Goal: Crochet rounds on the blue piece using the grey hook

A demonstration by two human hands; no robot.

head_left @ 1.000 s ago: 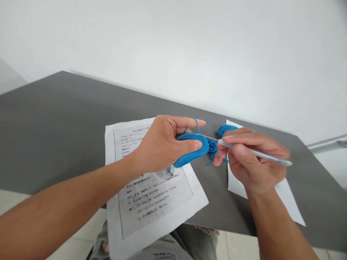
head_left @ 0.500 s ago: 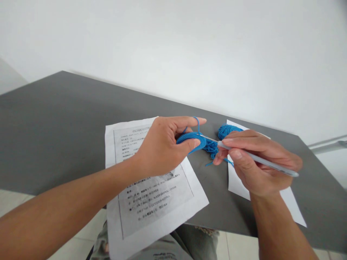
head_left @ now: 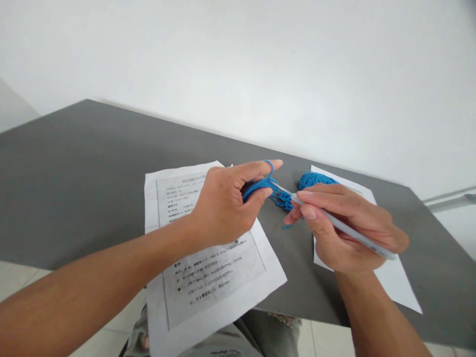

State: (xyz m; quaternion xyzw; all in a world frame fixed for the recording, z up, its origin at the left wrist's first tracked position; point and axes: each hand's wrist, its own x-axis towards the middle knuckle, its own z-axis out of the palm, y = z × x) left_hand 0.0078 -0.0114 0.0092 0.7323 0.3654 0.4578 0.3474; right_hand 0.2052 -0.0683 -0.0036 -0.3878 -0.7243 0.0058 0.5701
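Note:
My left hand [head_left: 230, 203] pinches a small blue crochet piece [head_left: 256, 186] between thumb and fingers. A strand of blue yarn [head_left: 270, 167] loops over its outstretched index finger. In my right hand [head_left: 345, 220] lies a crochet hook [head_left: 345, 229] with a pale grey handle, gripped like a pen. The hook's thin metal shaft reaches the top edge of the piece, near the yarn strand; its very tip is too small to make out. Behind my right fingers sits a ball of blue yarn [head_left: 314, 179], partly hidden, with loose tangled yarn [head_left: 283, 200] beside it.
A printed sheet [head_left: 219, 292] lies under my left hand and hangs over the front edge of the grey table [head_left: 104, 183]. Beneath the yarn ball and my right hand is a white sheet [head_left: 399, 287]. A white wall [head_left: 238, 69] rises behind the table.
My right hand has moved slightly left and down, with the hook's handle tilted more steeply. The crochet piece has turned in my left hand and shows less of its face.

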